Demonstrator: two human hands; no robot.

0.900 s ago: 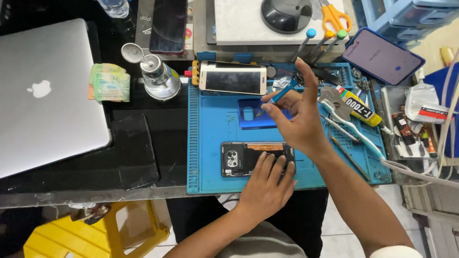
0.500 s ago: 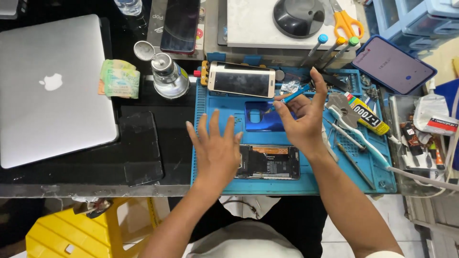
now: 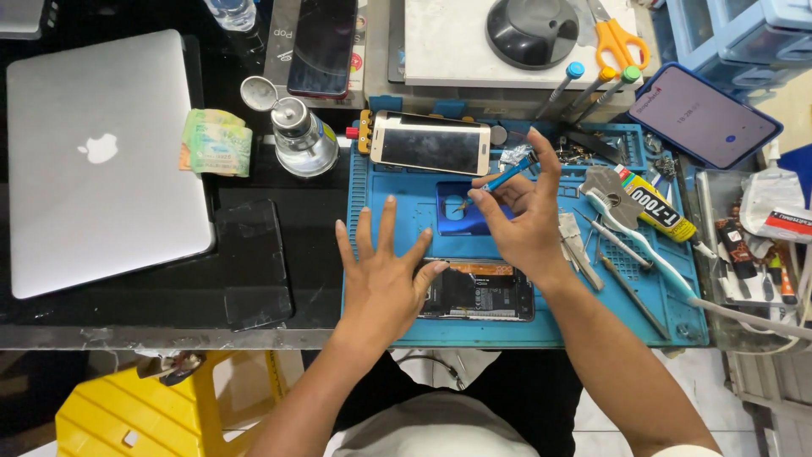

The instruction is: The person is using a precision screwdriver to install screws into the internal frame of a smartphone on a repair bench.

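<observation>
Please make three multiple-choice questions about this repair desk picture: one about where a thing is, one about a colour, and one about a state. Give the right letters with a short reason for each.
1. Where does the opened phone lie?
A. on the laptop
B. on the blue mat, near its front edge
C. on the yellow stool

2. What colour are the handles of the scissors?
A. orange
B. green
C. black

3. How is the left hand?
A. closed in a fist
B. holding the glue tube
C. open, fingers spread

Answers: 
1 B, the opened phone rests on the blue mat just in front of the person. 
2 A, both handle loops are orange. 
3 C, the left hand shows spread fingers over the mat and holds nothing, while the right hand holds a small blue screwdriver.
</observation>
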